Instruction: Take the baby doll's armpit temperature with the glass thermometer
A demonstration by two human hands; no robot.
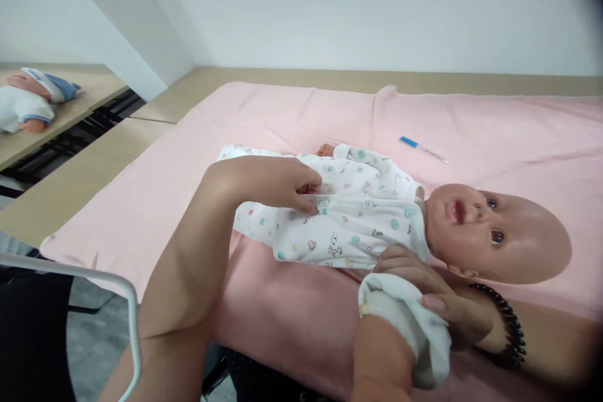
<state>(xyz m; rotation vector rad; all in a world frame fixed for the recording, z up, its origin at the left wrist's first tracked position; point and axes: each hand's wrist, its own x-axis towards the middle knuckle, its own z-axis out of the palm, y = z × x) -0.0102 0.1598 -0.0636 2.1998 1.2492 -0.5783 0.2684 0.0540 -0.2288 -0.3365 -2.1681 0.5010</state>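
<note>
A bald baby doll lies on its back, head to the right, dressed in a white baby shirt with small coloured prints and matching trousers. My left hand rests on the doll's middle, its fingers curled and thumb pinching the shirt's front edge. At the near shoulder, my right hand closes around the white sleeve. The doll's near arm pokes out of that cuff toward me. The far arm lies along the body, with its small hand showing.
A pink sheet covers most of the wooden table. Beyond the doll lies a blue-capped thermometer-like stick. Another doll rests on a separate table at left. A pale curved tube and a black chair are at lower left.
</note>
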